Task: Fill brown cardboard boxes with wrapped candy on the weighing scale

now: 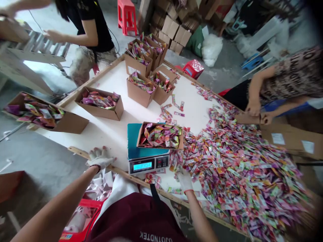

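Observation:
My left hand, in a pale glove with bare fingertips, lies with fingers spread on the table's wooden edge, left of the scale. My right hand, also gloved, is at the near edge of the loose pile, its fingers closed around a few small wrapped packets. Between my hands stands a digital scale with a teal platform and a lit display; its digits are blurred. An open cardboard box full of colourful packets rests on the platform.
A large heap of packets covers the table's right side. Filled boxes stand at the back, more at the left. One person works at a roller conveyor; another handles cardboard at right. A red basket sits below my left arm.

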The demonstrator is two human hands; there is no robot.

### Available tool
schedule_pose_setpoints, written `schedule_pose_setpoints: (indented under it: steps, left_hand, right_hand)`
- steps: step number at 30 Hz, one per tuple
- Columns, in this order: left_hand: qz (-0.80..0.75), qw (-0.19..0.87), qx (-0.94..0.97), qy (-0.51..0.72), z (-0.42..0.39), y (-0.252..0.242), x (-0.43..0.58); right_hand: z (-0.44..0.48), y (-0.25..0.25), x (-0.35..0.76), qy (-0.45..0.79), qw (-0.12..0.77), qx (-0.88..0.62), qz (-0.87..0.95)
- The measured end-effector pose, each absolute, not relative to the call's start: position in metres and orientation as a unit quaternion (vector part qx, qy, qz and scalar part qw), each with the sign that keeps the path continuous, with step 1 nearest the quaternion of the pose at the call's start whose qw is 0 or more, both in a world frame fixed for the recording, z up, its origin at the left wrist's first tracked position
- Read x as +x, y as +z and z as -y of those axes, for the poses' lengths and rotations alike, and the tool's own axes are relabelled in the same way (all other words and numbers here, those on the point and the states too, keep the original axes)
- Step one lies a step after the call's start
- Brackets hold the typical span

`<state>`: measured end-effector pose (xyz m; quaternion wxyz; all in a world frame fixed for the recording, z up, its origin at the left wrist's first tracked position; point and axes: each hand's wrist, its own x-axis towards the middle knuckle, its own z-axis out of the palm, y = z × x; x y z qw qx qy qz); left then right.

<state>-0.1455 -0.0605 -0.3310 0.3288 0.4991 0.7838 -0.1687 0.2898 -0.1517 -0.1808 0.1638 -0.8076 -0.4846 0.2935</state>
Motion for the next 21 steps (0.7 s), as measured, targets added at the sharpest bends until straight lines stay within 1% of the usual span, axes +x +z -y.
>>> schedule_pose_setpoints:
  steps: [3,5,7,9,11,12,16,18,21]
  left_hand:
    - [-0.786,0.324,0.501,-0.164,0.061,-0.336,-0.146]
    - [-0.783,0.322,0.506,-0.165,0.061,-0.338,-0.146]
    - [-0.781,0.322,0.509,-0.167,0.062,-0.339,-0.147]
    - [-0.78,0.323,0.51,-0.164,0.062,-0.342,-0.149]
    - [-0.781,0.323,0.509,-0.16,0.062,-0.345,-0.15]
    - [-0.781,0.323,0.51,-0.157,0.062,-0.347,-0.15]
    - [-0.782,0.33,0.506,-0.153,0.064,-0.347,-0.149]
    - [-0.781,0.336,0.503,-0.155,0.064,-0.344,-0.149]
    - [-0.779,0.343,0.502,-0.153,0.064,-0.341,-0.148]
  right_hand:
    - [0.144,-0.144,0.314,0.232,0.177,-0.806,0.515]
    - [0.123,-0.114,0.315,0.168,0.174,-0.764,0.598]
    - [0.094,-0.086,0.307,0.11,0.135,-0.694,0.698]
    - [0.066,-0.065,0.296,0.071,0.078,-0.651,0.752]
    - [0.047,-0.054,0.288,0.045,0.047,-0.653,0.754]
    - [0.041,-0.051,0.287,0.035,0.046,-0.663,0.747]
    - [0.039,-0.045,0.29,0.021,0.084,-0.686,0.722]
    - [0.039,-0.042,0.29,0.026,0.097,-0.668,0.738]
    - [0.035,-0.036,0.285,0.052,0.082,-0.605,0.791]
